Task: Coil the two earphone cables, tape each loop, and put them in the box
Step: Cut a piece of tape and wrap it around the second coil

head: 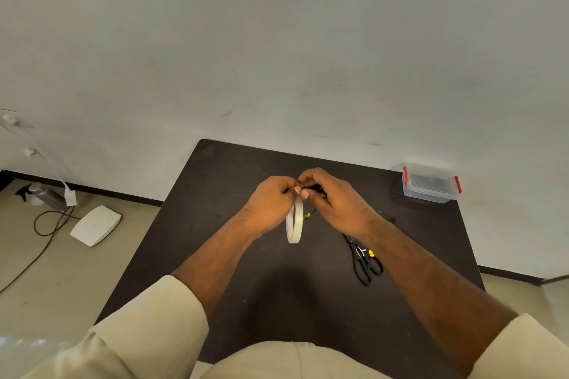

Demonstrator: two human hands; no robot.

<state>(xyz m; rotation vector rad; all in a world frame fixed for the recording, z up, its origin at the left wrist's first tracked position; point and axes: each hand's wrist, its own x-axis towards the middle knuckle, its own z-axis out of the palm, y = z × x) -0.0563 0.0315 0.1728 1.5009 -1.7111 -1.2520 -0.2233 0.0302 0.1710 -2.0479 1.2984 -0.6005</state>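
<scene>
Both hands meet above the middle of the dark table [215, 255]. My left hand [272, 203] holds a thin roll of pale tape [295, 221] that hangs edge-on below the fingers. My right hand [335, 200] pinches a coiled black earphone cable [314, 189], mostly hidden in its fingers, right against the left fingertips. A second black cable [386, 217] with a yellow tip [307, 215] lies on the table under my right wrist. The clear box [429, 183] with red clips stands open at the far right corner.
Black scissors [365, 258] lie on the table to the right of the tape roll, under my right forearm. On the floor to the left are a white flat device [96, 225], a dark spray bottle [43, 194] and a trailing cord [49, 224].
</scene>
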